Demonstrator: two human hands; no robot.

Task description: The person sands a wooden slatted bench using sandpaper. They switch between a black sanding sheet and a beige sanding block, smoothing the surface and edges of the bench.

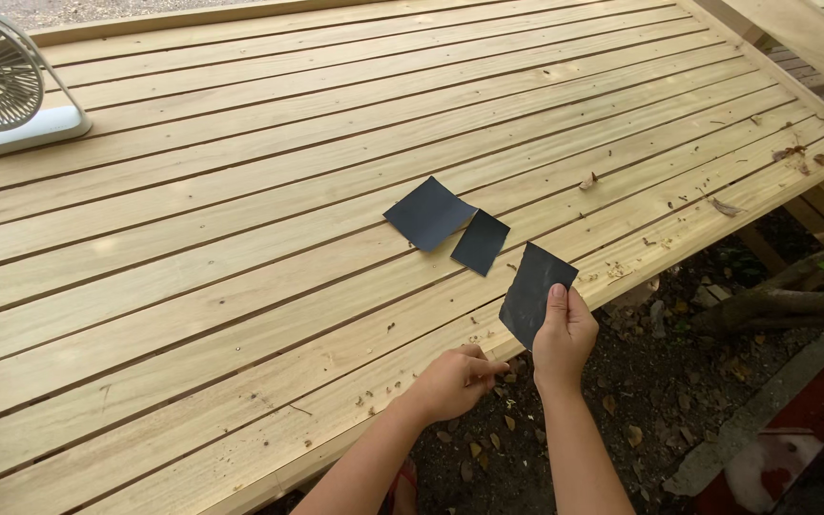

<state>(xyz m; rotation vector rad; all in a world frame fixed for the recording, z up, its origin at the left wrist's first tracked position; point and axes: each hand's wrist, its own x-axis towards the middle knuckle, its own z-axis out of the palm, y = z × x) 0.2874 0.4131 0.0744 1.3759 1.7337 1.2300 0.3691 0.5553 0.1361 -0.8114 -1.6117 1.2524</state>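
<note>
The right hand (565, 339) holds a dark sheet of abrasive paper (536, 294) upright by its lower edge, thumb pressed on the face toward the camera and the other fingers behind it. The sheet stands just beyond the near edge of the slatted wooden deck (240, 219), toward the deck's right end, with its upper corner over the boards and its lower part over the ground. The left hand (458, 381) hovers just beside the right one, at the near edge of the deck, fingers curled loosely inward with the fingertips pointing at the right wrist; it holds nothing that can be seen, though the palm side is hidden, so a small thing inside cannot be ruled out.

Two more dark sheets lie flat on the boards farther in from the near edge, left of the held piece: a larger sheet (428, 212) and a smaller sheet (481, 242), meeting at a corner, perhaps slightly overlapping. At the far left corner of the deck stands a small white fan (2, 81), its grille partly cut off by the frame. Dry leaf scraps (722, 205) are scattered along the right end of the deck. Below the near edge lies bare soil (660, 381) with fallen leaves.
</note>
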